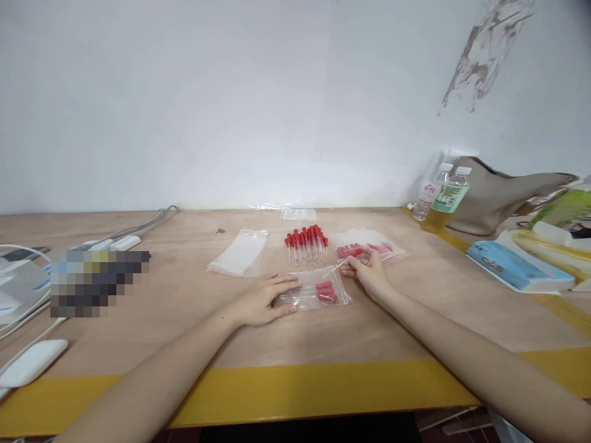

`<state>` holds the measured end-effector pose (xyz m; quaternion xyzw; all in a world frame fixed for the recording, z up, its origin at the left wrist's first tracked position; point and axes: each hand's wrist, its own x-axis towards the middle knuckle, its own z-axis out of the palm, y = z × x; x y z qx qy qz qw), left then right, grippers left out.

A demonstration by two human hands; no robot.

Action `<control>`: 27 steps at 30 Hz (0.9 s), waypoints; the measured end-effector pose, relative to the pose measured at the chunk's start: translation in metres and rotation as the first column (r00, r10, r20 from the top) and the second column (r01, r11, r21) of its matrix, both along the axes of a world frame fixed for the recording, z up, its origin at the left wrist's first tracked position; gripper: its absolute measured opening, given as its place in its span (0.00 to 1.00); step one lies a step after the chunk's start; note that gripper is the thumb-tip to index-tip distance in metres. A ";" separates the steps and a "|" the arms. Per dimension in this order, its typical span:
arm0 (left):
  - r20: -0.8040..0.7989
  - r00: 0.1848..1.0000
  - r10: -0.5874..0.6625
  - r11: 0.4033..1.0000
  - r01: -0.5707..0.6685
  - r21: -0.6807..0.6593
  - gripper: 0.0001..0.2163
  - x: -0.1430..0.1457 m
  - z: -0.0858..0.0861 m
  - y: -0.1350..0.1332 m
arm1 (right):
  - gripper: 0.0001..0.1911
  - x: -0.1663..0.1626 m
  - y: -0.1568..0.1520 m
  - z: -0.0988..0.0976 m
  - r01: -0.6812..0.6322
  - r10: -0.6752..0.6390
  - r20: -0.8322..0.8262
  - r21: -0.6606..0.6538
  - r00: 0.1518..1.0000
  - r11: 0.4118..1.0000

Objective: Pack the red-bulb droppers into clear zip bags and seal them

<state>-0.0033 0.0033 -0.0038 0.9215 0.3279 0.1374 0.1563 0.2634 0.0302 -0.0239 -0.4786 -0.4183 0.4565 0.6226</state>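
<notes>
A clear zip bag (307, 298) lies flat on the table in front of me, with a few red-bulbed droppers (325, 291) inside. My left hand (266, 300) rests on the bag's left end, fingers stretched out. At the other end, my right hand (364, 271) pinches the upper right corner by the bag's opening. Just beyond it lies a fanned pile of filled bags (392, 249) with red bulbs showing through. Loose glass droppers with red bulbs (305, 241) lie in a group behind the bag. To their left is a stack of flat, unfilled bags (239, 252).
Two drink bottles (442, 200) and a grey-brown bag (489, 197) stand at the back right. Tissue packs (519, 266) lie at the right. On the left are cables (133, 224), a power strip (124, 243) and a white mouse-shaped object (34, 363). Yellow tape (300, 391) marks the front edge.
</notes>
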 end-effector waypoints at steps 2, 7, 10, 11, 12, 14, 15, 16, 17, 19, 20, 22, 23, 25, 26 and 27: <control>0.013 1.000 0.007 1.000 -0.007 0.010 0.26 0.001 0.001 -0.001 | 0.16 -0.003 -0.004 0.001 -0.060 0.058 -0.038 -0.062 0.998 0.996; 0.027 0.999 0.023 1.000 -0.023 0.004 0.28 0.001 0.004 -0.004 | 0.12 0.003 -0.012 -0.001 -0.244 0.252 0.089 -0.088 0.964 0.966; 0.027 0.999 0.018 1.000 -0.018 0.009 0.28 0.001 0.004 -0.004 | 0.14 0.009 -0.008 -0.007 -0.322 0.326 0.286 -0.064 0.901 0.945; 0.027 1.000 0.015 1.000 -0.015 0.012 0.28 0.001 0.004 -0.004 | 0.14 0.010 -0.005 -0.009 -0.336 0.333 0.354 -0.056 0.874 0.940; 0.025 1.000 0.013 1.000 -0.014 0.014 0.28 0.001 0.003 -0.004 | 0.14 0.010 -0.003 -0.011 -0.342 0.331 0.409 -0.047 0.850 0.938; 0.016 1.000 0.020 1.000 -0.020 0.014 0.28 0.001 0.002 -0.003 | 0.14 0.007 0.002 -0.014 -0.338 0.307 0.481 -0.023 0.821 0.941; 0.011 1.000 0.025 1.000 -0.025 0.013 0.28 0.001 0.002 -0.003 | 0.13 0.005 0.003 -0.015 -0.330 0.288 0.506 -0.007 0.813 0.944; 0.008 1.000 0.029 0.999 -0.029 0.012 0.28 0.001 0.002 -0.003 | 0.13 0.002 0.004 -0.015 -0.325 0.269 0.530 0.014 0.804 0.946; 0.009 1.000 0.030 0.999 -0.030 0.012 0.28 0.001 0.002 -0.003 | 0.12 -0.001 0.004 -0.014 -0.326 0.252 0.556 0.036 0.792 0.945; 0.018 1.000 0.026 1.000 -0.026 0.012 0.27 0.001 0.003 -0.003 | 0.11 -0.006 0.001 -0.012 -0.355 0.243 0.604 0.072 0.759 0.932; 0.023 0.999 0.023 1.000 -0.023 0.013 0.27 0.001 0.003 -0.003 | 0.10 -0.007 -0.001 -0.011 -0.388 0.265 0.611 0.074 0.746 0.919; 0.028 0.999 0.026 1.000 -0.026 0.011 0.27 0.002 0.004 -0.003 | 0.10 -0.005 -0.005 -0.006 -0.471 0.365 0.583 0.033 0.726 0.882; 0.024 0.999 0.029 1.000 -0.030 0.009 0.27 0.001 0.004 -0.003 | 0.11 -0.003 -0.006 -0.004 -0.496 0.412 0.551 0.004 0.726 0.868; 0.011 0.999 0.038 0.999 -0.038 0.000 0.27 0.001 0.003 -0.002 | 0.12 0.004 -0.004 0.001 -0.464 0.419 0.507 -0.043 0.753 0.885; 0.004 0.999 0.041 0.999 -0.041 -0.006 0.27 0.000 0.002 -0.001 | 0.12 0.008 -0.002 0.003 -0.399 0.366 0.516 -0.049 0.775 0.916; -0.003 0.999 0.042 0.999 -0.042 -0.013 0.27 0.000 0.001 -0.001 | 0.12 0.011 0.002 0.006 -0.312 0.280 0.548 -0.036 0.788 0.949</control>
